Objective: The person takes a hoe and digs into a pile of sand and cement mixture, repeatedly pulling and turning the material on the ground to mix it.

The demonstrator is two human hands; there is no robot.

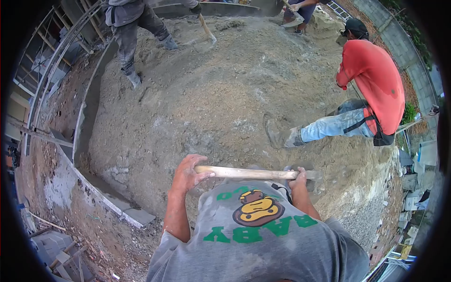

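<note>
- Handle (249,173), wooden, head view: lies crosswise just beyond wearer's grey shirt (282,249), above sandy ground (221,103).
- Left hand (189,173): at handle's left end, thumb against its near side; fingers bent and raised clear of the wood, thumb and fingers apart.
- Right hand (298,178): closed round handle near right end, fingers curled; spacing between them cannot be told. Grey part just beyond it blurred.
- Right side: person in red top (376,84), dark cap (357,28), bent forward, boot (294,137) on ground.
- Far left: person in grey (127,28) with pale-handled tool (205,27).
- Far right: another person (305,10), partly cut off, with shovel (294,20).
- Left: low curved wall (90,103) edging ground.
</note>
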